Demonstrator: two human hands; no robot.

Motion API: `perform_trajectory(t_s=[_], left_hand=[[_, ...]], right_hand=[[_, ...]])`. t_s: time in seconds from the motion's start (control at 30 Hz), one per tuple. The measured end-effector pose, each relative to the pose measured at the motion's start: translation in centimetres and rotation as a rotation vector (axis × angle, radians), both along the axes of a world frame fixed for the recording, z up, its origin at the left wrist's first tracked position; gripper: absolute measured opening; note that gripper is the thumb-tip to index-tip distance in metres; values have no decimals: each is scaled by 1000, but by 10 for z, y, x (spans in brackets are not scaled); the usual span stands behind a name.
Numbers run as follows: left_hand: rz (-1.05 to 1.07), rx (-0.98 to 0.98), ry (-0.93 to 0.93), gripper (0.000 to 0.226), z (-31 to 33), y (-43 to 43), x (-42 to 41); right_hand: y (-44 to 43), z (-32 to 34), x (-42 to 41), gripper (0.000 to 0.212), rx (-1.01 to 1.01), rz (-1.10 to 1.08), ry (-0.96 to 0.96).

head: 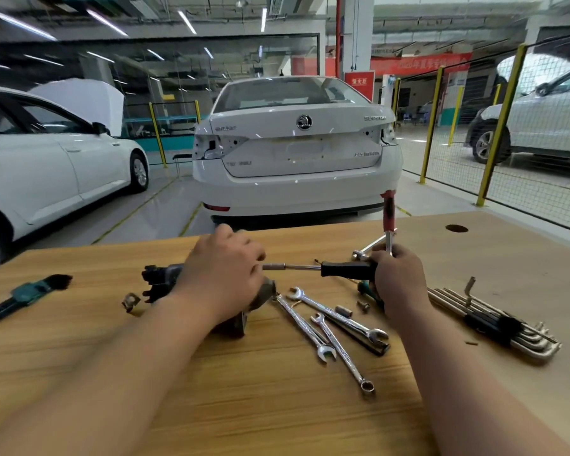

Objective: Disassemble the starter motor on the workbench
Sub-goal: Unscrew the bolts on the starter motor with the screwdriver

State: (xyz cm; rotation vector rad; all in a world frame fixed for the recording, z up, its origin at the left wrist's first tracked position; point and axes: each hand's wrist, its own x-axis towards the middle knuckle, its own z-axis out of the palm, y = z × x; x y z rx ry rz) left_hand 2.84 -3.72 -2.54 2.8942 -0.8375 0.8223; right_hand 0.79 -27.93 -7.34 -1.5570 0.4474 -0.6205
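L hand (226,268) grips starter motor (165,281) on bench (277,406), R hand (399,278) grips screwdriver (343,268) w/ tip at motor

wrenches (329,327) crowd centre, hex keys (494,319) right

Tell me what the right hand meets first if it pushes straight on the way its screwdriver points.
Probably the left hand, which holds the starter motor; the screwdriver tip sits at its fingers, though depth is unclear.

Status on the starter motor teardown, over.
Left hand grips motor on bench. Right hand holds screwdriver, tip by left fingers, contact hidden. Wrenches loose beside motor, not blocking.
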Motion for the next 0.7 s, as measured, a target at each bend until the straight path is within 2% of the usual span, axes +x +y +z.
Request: perform_trajectory(t_s=[0.1,0.2,0.4,0.6,0.7], left_hand=[[217,-2,120,39,7,46,10],[252,-64,300,47,-6,55,14],[195,-100,328,55,-11,59,22],[225,26,301,106,-15,60,18],[243,33,249,106,-18,58,19]], right_hand=[[12,1,-5,16,27,41,26],[13,1,-15,19,111,32,39],[20,-3,-21,16,108,86,44],[26,-9,-13,15,142,153,70],[25,-10,-11,15,181,162,93]])
